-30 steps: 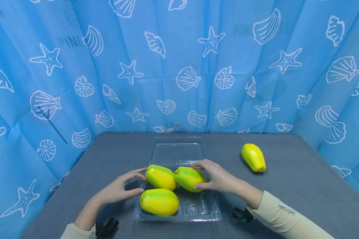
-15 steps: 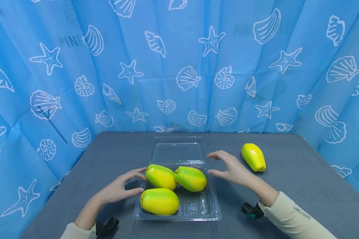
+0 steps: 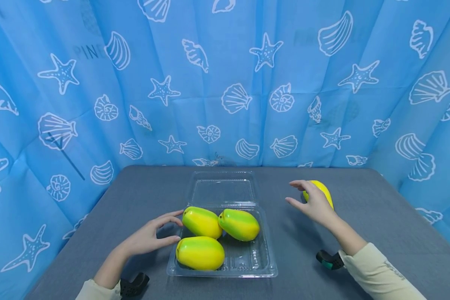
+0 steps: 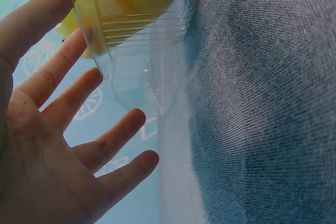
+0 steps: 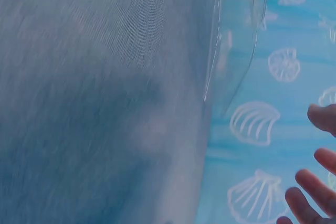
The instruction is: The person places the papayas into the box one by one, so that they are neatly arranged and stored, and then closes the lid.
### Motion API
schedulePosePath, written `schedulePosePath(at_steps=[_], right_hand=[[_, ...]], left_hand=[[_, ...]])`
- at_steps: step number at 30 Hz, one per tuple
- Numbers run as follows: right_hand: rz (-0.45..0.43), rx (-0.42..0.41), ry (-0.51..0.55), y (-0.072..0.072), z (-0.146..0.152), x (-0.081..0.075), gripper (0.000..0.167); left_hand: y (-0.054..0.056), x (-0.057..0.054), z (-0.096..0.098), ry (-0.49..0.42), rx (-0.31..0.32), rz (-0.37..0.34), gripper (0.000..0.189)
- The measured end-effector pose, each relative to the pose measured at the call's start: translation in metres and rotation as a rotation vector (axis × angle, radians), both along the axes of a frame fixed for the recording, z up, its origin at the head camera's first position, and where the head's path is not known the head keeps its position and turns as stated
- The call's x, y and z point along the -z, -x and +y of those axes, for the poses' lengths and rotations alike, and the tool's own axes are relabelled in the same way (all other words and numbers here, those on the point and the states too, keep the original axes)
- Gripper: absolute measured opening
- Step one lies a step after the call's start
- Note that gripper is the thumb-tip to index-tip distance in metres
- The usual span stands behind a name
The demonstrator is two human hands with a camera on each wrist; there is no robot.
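Three yellow-green papayas, a rear left one [image 3: 201,222], a rear right one [image 3: 241,225] and a front one [image 3: 200,253], lie in a clear plastic clamshell box [image 3: 253,262]. My left hand [image 3: 150,236] is at the box's left side, fingers spread; in the left wrist view, fingertips [image 4: 90,32] meet the box wall, with a papaya [image 4: 139,1] behind it. My right hand [image 3: 316,207] holds nothing, thumb and fingers apart, over the table right of the box. It partly hides a fourth papaya [image 3: 325,191]. Its fingers [image 5: 312,184] show at the right wrist view's edge.
The box's lid [image 3: 223,189] lies folded back behind it on the grey table [image 3: 142,187]. A blue shell-patterned curtain [image 3: 225,125] hangs round the table's back and sides. Black wrist devices [image 3: 134,286] sit below both hands.
My right hand has let go of the rear right papaya and moved right, out of the box, to the papaya lying apart. The left hand stays where it was.
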State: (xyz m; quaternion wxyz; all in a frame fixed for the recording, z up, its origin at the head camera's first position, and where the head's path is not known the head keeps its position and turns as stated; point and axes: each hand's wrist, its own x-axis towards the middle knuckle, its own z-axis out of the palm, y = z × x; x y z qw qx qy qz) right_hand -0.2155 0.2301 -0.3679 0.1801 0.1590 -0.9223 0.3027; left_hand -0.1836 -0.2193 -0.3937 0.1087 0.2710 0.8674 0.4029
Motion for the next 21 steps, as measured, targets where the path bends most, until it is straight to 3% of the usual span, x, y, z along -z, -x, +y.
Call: schedulePosePath(at_steps=[12,21], right_hand=[[-0.098,0.247,0.074,0.007,0.039,0.010,0.057],[-0.209,0.322,0.087,0.012,0.056,0.018,0.069]], left_hand=[[0.001,0.001,0.000,-0.007,0.001,-0.002,0.027],[0.002,0.001,-0.001,-0.010,0.004,-0.010,0.028]])
